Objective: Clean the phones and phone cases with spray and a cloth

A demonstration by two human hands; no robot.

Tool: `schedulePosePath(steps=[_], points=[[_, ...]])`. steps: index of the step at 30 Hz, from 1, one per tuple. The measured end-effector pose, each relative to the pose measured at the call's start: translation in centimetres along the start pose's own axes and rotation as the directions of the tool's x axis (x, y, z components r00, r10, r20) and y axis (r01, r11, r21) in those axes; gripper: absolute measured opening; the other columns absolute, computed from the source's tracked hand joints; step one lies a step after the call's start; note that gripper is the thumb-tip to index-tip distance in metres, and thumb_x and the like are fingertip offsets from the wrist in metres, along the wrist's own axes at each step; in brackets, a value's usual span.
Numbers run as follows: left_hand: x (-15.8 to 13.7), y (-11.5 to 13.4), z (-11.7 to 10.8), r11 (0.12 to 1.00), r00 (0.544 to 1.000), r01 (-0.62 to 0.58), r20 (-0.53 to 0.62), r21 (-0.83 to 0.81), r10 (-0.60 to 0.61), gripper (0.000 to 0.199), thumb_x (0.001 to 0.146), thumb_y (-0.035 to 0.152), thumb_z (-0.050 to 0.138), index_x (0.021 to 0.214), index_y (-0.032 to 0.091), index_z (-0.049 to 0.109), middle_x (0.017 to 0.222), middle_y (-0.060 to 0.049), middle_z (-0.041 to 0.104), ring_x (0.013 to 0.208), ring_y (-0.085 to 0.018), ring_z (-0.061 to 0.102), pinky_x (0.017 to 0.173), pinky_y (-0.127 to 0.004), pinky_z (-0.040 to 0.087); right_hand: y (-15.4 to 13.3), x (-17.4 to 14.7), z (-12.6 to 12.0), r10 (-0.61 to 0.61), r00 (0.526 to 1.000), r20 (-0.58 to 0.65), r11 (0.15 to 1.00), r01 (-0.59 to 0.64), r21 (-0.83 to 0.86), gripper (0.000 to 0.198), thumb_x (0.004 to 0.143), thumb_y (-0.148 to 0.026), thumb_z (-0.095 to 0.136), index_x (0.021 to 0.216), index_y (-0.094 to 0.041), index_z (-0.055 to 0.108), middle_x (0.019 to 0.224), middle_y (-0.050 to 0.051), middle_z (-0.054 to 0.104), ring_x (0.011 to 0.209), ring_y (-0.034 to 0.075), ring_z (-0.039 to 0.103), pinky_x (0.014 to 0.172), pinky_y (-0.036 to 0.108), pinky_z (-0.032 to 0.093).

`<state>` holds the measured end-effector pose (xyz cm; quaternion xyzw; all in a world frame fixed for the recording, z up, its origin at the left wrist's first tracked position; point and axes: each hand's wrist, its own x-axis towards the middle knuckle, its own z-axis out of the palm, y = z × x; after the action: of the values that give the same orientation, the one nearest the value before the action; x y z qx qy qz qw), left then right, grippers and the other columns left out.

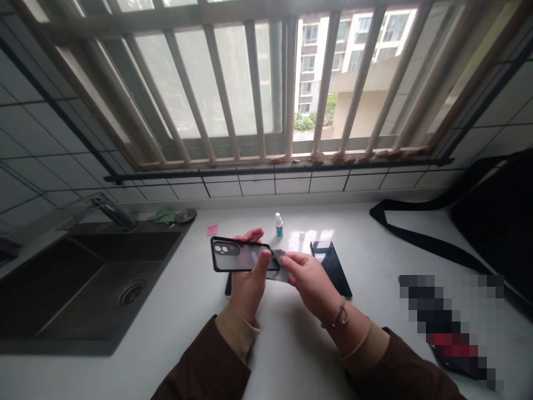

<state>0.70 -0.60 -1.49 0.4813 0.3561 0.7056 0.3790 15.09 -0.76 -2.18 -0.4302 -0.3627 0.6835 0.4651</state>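
Observation:
My left hand [250, 286] grips a phone case [245, 256] with a black rim and a see-through back, tilted above the counter. Its camera cutout sits at the left end. Pinched in my right hand [306, 272] is a grey cloth [278, 272], which touches the right end of the case. Part of the cloth hangs below the case and is hidden by my fingers. Beyond my hands stands a small white dropper bottle [278, 226] with a blue label. A dark phone [333, 269] lies flat just right of my right hand. Another dark object [228, 284] shows partly under my left hand.
A dark sink [104, 289] with a faucet [114, 211] is on the left. By the back wall are a green cloth [163, 216] and a drain strainer [185, 215]. A pink slip [212, 230] and small white cap [302, 235] lie nearby. A black strap [400, 228] crosses the right side.

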Motion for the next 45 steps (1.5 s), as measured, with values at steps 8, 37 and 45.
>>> schedulePosePath(steps=[8,37,45], points=[[0.9,-0.3,-0.4,0.997,0.969,-0.024,-0.245,-0.067,0.007,0.039,0.090,0.046,0.081,0.116,0.024,0.062,0.120,-0.006,0.066,0.119,-0.021,0.064,0.117,-0.041,0.042,-0.4,-0.4,0.2,0.087,0.995,0.043,0.995,-0.089,0.045,0.043,0.072,-0.049,0.092,0.094,-0.015,0.078,0.085,0.002,0.067,0.077,0.013,0.056,0.064,0.024,0.042],[-1.0,1.9,0.6,0.669,0.523,0.709,0.472,0.220,-0.710,0.061,0.096,0.076,0.052,0.110,0.016,0.060,0.083,-0.004,0.063,0.062,-0.018,0.066,0.060,-0.030,0.052,-1.5,-0.5,-1.6,-0.691,0.723,-0.009,0.563,0.531,-0.633,0.031,0.107,-0.033,0.052,0.125,-0.024,0.075,0.113,0.008,0.080,0.097,0.025,0.077,0.088,0.039,0.062],[-1.0,2.2,0.7,0.635,0.439,0.650,0.476,0.418,-0.762,0.061,0.093,0.081,0.050,0.083,0.021,0.056,0.069,-0.004,0.063,0.056,-0.021,0.066,0.054,-0.032,0.051,-1.9,-1.5,-1.1,-0.788,0.576,0.215,0.375,0.728,-0.575,0.036,0.106,-0.017,0.047,0.132,-0.027,0.071,0.133,0.007,0.076,0.128,0.024,0.070,0.113,0.044,0.054]])
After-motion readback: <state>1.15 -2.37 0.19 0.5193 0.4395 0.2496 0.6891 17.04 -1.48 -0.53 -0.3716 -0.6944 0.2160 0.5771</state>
